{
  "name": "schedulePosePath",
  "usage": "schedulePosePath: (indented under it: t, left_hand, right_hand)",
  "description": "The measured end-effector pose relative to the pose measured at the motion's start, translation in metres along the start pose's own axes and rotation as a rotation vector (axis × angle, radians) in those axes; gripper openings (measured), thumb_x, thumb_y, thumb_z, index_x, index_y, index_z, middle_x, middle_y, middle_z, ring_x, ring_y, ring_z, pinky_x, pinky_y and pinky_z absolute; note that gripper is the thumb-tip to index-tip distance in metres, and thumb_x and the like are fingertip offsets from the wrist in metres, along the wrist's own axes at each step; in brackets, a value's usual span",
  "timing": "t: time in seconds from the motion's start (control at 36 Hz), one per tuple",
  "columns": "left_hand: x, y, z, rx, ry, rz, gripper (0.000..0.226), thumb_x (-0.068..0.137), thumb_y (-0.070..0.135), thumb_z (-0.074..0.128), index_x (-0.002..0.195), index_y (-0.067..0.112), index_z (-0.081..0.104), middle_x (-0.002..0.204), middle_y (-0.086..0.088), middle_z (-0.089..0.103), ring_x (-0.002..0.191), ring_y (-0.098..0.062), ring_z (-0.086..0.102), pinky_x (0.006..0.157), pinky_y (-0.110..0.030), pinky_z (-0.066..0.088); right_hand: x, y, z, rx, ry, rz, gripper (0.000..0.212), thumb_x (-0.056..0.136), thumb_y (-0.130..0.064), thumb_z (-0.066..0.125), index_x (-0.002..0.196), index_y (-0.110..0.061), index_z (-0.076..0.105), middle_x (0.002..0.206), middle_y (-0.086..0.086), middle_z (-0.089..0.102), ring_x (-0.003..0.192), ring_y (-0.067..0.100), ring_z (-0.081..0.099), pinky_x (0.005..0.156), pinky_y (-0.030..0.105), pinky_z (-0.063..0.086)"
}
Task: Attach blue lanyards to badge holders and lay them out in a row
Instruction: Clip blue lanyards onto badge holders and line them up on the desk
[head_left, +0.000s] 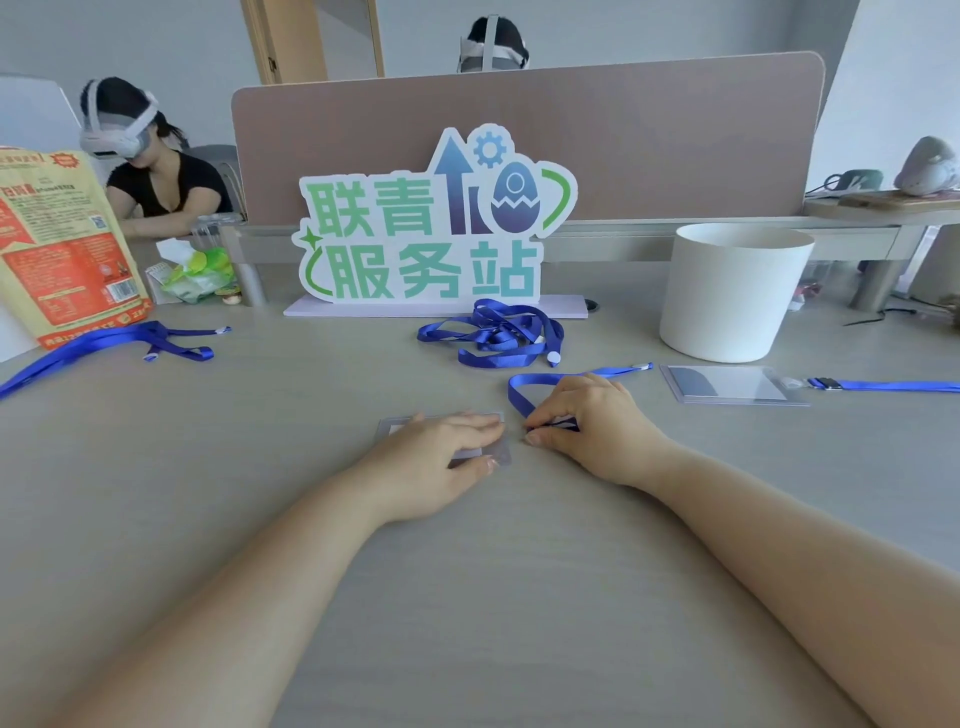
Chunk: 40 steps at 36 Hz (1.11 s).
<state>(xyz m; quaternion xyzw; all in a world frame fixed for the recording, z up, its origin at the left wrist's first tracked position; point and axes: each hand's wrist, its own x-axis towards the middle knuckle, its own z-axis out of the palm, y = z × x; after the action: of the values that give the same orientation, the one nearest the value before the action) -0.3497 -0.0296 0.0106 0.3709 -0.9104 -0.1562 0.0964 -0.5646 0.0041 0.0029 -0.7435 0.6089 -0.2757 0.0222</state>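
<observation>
Head view: seeing left hand (441, 447) laid flat on a clear badge holder (389, 428), fingers straight and together, pressing it onto the table (467, 597). Holder mostly covered, sitting mid-table, long axis left-right, short right end pointing at right hand (587, 421) and just beside it. Right-hand fingers curled, thumb and forefinger pinching a blue lanyard (518, 399) at that holder edge. Can't tell whether anything is hooked into the holder, as the fingers hide it. From the pinch, strap looping up-left, then running right, white-tipped end lying near the second holder.

Second badge holder (727, 384) flat at right, in front of a white tub (732, 291), long axis left-right, clip end pointing right. Attached lanyard (883, 385) stretched straight off the right edge of frame.

Behind the hands: tangled pile of spare lanyards (498, 332), just in front of a green-lettered sign (431, 234). Far left: more lanyards (104, 343) lying diagonally, touching an orange snack bag (62, 244). Behind the sign, a divider panel (519, 145), with two people in headsets beyond it.
</observation>
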Motion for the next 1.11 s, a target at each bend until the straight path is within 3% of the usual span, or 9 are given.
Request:
schedulePosePath:
  t: [0.14, 0.25, 0.36, 0.58, 0.78, 0.83, 0.94, 1.03, 1.11]
  left_hand:
    - [-0.003, 0.015, -0.005, 0.255, -0.062, -0.025, 0.045, 0.100, 0.040, 0.031, 0.144, 0.036, 0.033, 0.154, 0.025, 0.018, 0.143, 0.001, 0.012, 0.116, -0.054, 0.006]
    - [-0.003, 0.023, -0.004, 0.344, -0.028, -0.003, 0.042, 0.098, 0.038, 0.031, 0.135, 0.024, 0.045, 0.152, 0.017, 0.029, 0.141, -0.004, 0.023, 0.118, -0.048, 0.005]
    - [-0.002, 0.030, 0.001, 0.327, 0.001, -0.035, 0.041, 0.096, 0.038, 0.032, 0.126, 0.018, 0.050, 0.135, 0.011, 0.047, 0.122, -0.012, 0.045, 0.116, -0.040, 0.009]
    - [0.002, 0.038, 0.002, 0.397, 0.052, -0.030, 0.040, 0.095, 0.043, 0.033, 0.117, 0.019, 0.057, 0.130, 0.008, 0.051, 0.114, -0.021, 0.049, 0.109, -0.034, 0.022]
    - [0.003, 0.027, 0.005, 0.367, 0.122, 0.007, 0.075, 0.071, 0.056, 0.004, 0.106, 0.021, 0.060, 0.124, 0.009, 0.054, 0.109, -0.017, 0.053, 0.100, -0.034, 0.030]
    - [0.002, 0.025, 0.005, 0.345, 0.126, -0.018, 0.070, 0.077, 0.058, 0.011, 0.111, 0.020, 0.059, 0.124, 0.009, 0.055, 0.108, -0.020, 0.053, 0.095, -0.033, 0.035]
    - [-0.001, 0.025, 0.004, 0.232, 0.125, -0.069, 0.035, 0.092, 0.049, 0.039, 0.112, 0.023, 0.054, 0.114, 0.010, 0.060, 0.106, -0.021, 0.055, 0.084, -0.034, 0.045]
    - [-0.002, 0.029, 0.000, 0.169, 0.101, -0.095, 0.034, 0.093, 0.043, 0.042, 0.123, 0.027, 0.048, 0.117, 0.008, 0.061, 0.108, -0.021, 0.055, 0.084, -0.034, 0.045]
    - [-0.002, 0.028, 0.001, 0.152, 0.111, -0.087, 0.027, 0.093, 0.038, 0.042, 0.117, 0.028, 0.050, 0.110, 0.010, 0.062, 0.102, -0.021, 0.055, 0.084, -0.036, 0.046]
  right_hand:
    - [-0.002, -0.004, 0.000, -0.006, -0.006, 0.005, 0.012, 0.083, -0.034, 0.068, 0.091, -0.027, 0.074, 0.091, -0.004, 0.060, 0.094, 0.019, 0.054, 0.088, 0.035, 0.041]
    - [-0.004, -0.007, 0.001, -0.022, -0.028, 0.006, 0.013, 0.085, -0.031, 0.065, 0.094, -0.026, 0.073, 0.094, -0.002, 0.060, 0.097, 0.020, 0.055, 0.090, 0.037, 0.042]
    - [-0.006, -0.011, 0.002, -0.033, -0.029, -0.012, 0.014, 0.088, -0.025, 0.062, 0.096, -0.027, 0.073, 0.094, -0.002, 0.060, 0.097, 0.020, 0.056, 0.090, 0.036, 0.040]
    - [-0.013, -0.011, 0.005, -0.200, 0.134, -0.131, 0.024, 0.079, -0.033, 0.057, 0.094, -0.027, 0.074, 0.091, -0.007, 0.068, 0.087, 0.024, 0.062, 0.081, 0.033, 0.040]
    - [-0.014, -0.013, 0.005, -0.255, 0.185, -0.247, 0.017, 0.075, -0.020, 0.061, 0.081, -0.027, 0.075, 0.082, -0.009, 0.068, 0.075, 0.025, 0.062, 0.072, 0.037, 0.048]
    - [-0.014, -0.015, 0.005, -0.240, 0.167, -0.229, 0.018, 0.074, -0.020, 0.060, 0.080, -0.026, 0.075, 0.082, -0.009, 0.068, 0.077, 0.025, 0.062, 0.074, 0.037, 0.047]
    - [-0.016, -0.015, 0.003, -0.203, 0.117, -0.178, 0.019, 0.076, -0.024, 0.057, 0.082, -0.025, 0.074, 0.087, -0.010, 0.068, 0.084, 0.025, 0.061, 0.078, 0.032, 0.040]
    - [-0.017, -0.017, 0.003, -0.204, 0.095, -0.167, 0.021, 0.077, -0.026, 0.054, 0.084, -0.024, 0.074, 0.088, -0.009, 0.068, 0.084, 0.025, 0.060, 0.077, 0.031, 0.038]
    - [-0.016, -0.017, 0.002, -0.198, 0.073, -0.154, 0.024, 0.079, -0.026, 0.051, 0.085, -0.023, 0.074, 0.089, -0.008, 0.068, 0.085, 0.027, 0.059, 0.078, 0.034, 0.040]
